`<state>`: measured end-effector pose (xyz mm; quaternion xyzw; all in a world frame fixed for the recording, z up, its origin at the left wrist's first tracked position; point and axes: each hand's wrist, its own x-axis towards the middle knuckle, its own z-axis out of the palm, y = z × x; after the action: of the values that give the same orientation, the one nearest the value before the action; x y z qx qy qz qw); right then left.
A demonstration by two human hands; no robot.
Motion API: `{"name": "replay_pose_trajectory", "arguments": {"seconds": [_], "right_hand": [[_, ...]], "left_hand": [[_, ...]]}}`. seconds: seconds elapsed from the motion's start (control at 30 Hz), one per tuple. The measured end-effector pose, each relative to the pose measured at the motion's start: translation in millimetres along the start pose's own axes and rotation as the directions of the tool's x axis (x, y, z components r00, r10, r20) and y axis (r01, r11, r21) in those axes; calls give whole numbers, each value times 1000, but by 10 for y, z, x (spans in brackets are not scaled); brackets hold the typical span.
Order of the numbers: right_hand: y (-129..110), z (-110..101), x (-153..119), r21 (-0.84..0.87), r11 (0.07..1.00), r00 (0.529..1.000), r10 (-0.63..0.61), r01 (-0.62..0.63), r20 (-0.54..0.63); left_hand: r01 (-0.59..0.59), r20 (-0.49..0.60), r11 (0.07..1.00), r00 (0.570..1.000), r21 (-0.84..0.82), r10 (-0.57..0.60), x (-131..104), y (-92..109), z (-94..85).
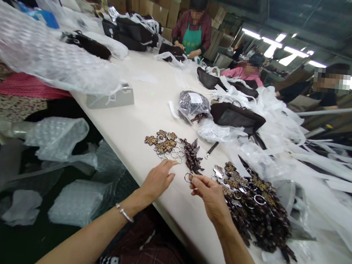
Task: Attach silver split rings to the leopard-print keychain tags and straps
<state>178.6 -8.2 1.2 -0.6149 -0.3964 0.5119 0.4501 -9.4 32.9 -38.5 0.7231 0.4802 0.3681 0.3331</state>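
Note:
My right hand (210, 194) pinches a round metal key ring (187, 177) between thumb and fingers, just above the table. Beside it, my left hand (158, 179) reaches to the near edge of a group of loose metal rings (178, 153), thumb and index finger apart. Leopard-print flower-shaped charms (165, 144) lie behind those rings. A bunch of dark brown ribbon-like pieces (192, 155) lies just beyond my two hands. To the right of my right hand is a large heap of ringed leopard-print charms with dark ribbons (260, 210).
On the white table (126, 131) lie a short black strap with a clasp (212, 150), a clear bag of dark pieces (193, 104), dark bags (238, 118) and plastic wrapping. A grey box (112, 97) sits at the left edge. Co-workers sit or stand around the table.

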Motion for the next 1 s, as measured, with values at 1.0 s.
{"name": "replay_pose_trajectory", "arguments": {"seconds": [1.0], "right_hand": [[24,413,-228,-187,957,960,-183,224,211]], "left_hand": [[481,409,414,876,-773,-253,-467,156,-220]]}}
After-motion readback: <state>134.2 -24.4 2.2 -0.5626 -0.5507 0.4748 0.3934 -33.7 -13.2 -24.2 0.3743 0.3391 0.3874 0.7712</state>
